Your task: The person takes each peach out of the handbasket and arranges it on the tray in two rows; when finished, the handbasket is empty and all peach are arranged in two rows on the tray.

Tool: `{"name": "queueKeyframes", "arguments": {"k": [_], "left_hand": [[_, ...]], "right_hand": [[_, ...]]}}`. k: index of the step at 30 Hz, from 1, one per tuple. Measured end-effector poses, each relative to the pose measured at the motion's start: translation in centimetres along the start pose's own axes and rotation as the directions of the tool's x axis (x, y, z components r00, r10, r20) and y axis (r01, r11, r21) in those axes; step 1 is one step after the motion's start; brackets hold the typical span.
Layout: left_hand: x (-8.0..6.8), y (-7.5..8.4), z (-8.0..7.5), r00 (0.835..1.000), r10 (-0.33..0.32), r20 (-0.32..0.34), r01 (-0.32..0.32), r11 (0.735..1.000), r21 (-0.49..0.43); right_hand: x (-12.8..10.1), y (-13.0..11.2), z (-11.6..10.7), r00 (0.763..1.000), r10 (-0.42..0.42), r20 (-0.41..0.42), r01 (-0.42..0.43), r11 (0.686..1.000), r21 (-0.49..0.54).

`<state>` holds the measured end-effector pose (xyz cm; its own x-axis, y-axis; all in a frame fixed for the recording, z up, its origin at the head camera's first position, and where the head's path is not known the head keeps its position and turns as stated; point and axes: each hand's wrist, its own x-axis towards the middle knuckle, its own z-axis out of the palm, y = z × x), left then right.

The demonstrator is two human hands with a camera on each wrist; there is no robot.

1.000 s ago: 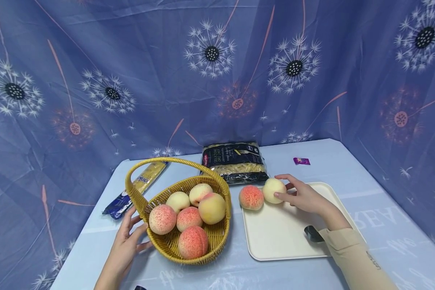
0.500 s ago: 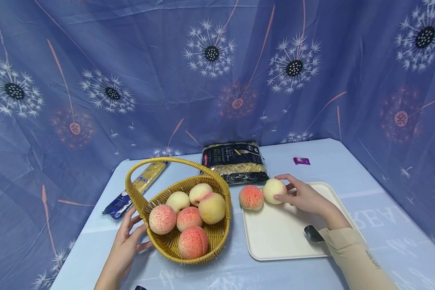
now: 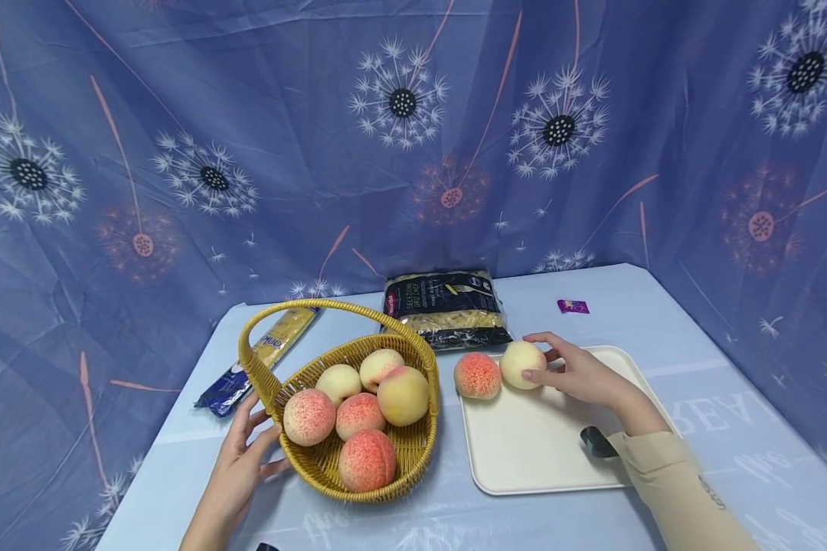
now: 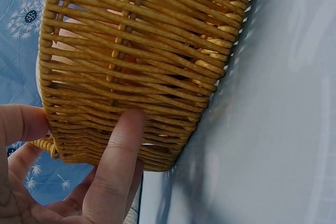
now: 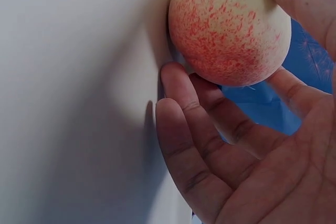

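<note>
In the head view my right hand (image 3: 584,376) pinches a pale peach (image 3: 524,363) between thumb and fingers over the far part of a cream tray (image 3: 524,451). The right wrist view shows that peach's red-speckled side (image 5: 226,40) and the curled fingers close to the tray surface. A red peach (image 3: 478,376) sits just left of it on the tray. My left hand (image 3: 237,463) touches the left side of a yellow wicker basket (image 3: 413,459), its fingers extended along the weave (image 4: 157,87). Several peaches lie inside the basket, among them a yellow one (image 3: 403,396) and a red one (image 3: 367,461).
Behind the basket lies a black bag of pasta (image 3: 448,310), and to its left a blue and yellow pasta packet (image 3: 262,360). A small purple wrapped sweet (image 3: 573,306) is at the back right. The basket's tall handle (image 3: 331,304) arches over it. A blue curtain (image 3: 413,153) hangs behind the table.
My right hand and the pale peach shift very slightly to the right. My left hand, the basket and the red peach on the tray stay where they were.
</note>
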<state>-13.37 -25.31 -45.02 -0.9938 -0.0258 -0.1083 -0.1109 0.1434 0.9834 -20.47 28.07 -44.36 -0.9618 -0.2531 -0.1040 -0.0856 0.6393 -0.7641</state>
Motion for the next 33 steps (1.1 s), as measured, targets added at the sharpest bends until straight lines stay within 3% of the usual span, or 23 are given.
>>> {"name": "queueKeyframes", "arguments": {"k": [33], "left_hand": [[-0.08,-0.07,0.04,1.0,-0.012,-0.009,0.012,1.0,0.008]], "right_hand": [[-0.12,-0.78,-0.63,1.0,0.019,-0.011,-0.019,1.0,-0.01]]}}
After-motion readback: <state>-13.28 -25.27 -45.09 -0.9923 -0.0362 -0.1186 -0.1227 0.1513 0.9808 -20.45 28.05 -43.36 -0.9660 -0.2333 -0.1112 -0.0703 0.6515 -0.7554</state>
